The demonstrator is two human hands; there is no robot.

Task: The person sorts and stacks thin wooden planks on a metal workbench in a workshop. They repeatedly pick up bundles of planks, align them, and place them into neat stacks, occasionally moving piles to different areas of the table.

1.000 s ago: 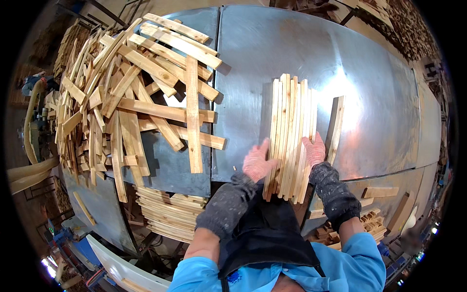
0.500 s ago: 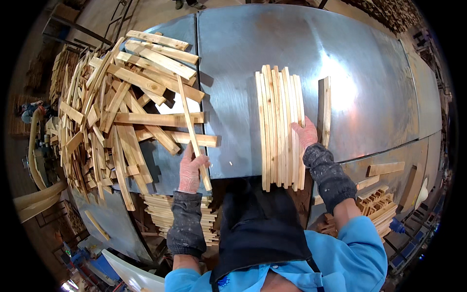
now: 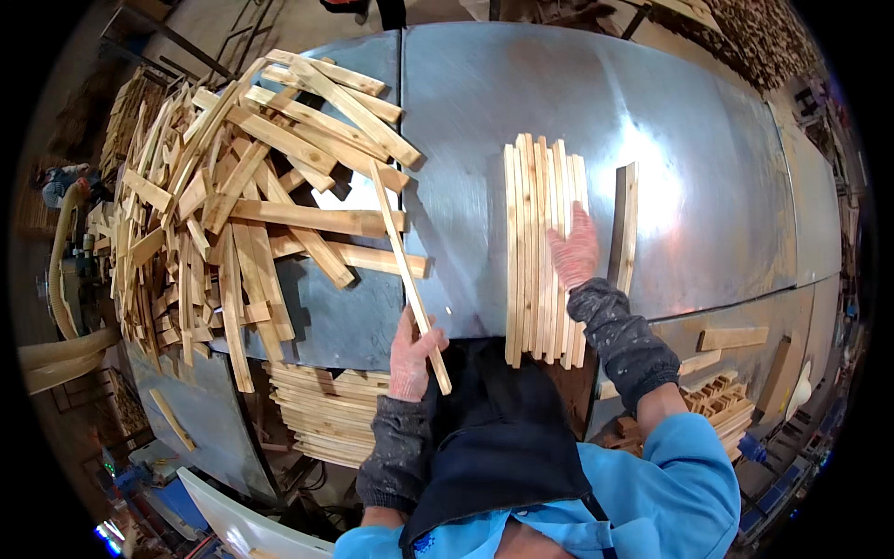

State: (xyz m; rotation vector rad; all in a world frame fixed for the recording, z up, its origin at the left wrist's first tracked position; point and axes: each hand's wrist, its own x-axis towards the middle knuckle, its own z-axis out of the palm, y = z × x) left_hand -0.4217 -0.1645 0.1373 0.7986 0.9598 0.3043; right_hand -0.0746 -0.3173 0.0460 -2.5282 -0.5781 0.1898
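My left hand [image 3: 410,359], in a pale pinkish glove, is closed around the lower part of a thin wooden strip [image 3: 401,252], which slants up and to the left over the metal table. On a row of wooden strips [image 3: 533,270], set side by side at the table's near edge, rests my right hand [image 3: 575,247], its fingers stretched out flat. Just right of that row a single strip [image 3: 625,224] lies on its own. A large jumbled pile of wooden strips [image 3: 303,219] covers the table's left side, close to the far end of the held strip.
The metal table [image 3: 466,102] has a seam left of the middle. Below its near edge sits a stack of strips [image 3: 321,419]. A right-hand side bench holds loose wood pieces [image 3: 734,337] and a bundle of blocks [image 3: 717,401]. Part of another person [image 3: 368,9] shows beyond the far edge.
My left hand has moved right and nearer my body with the strip, drawing it away from the pile. My right hand has shifted from the row's right side onto its top.
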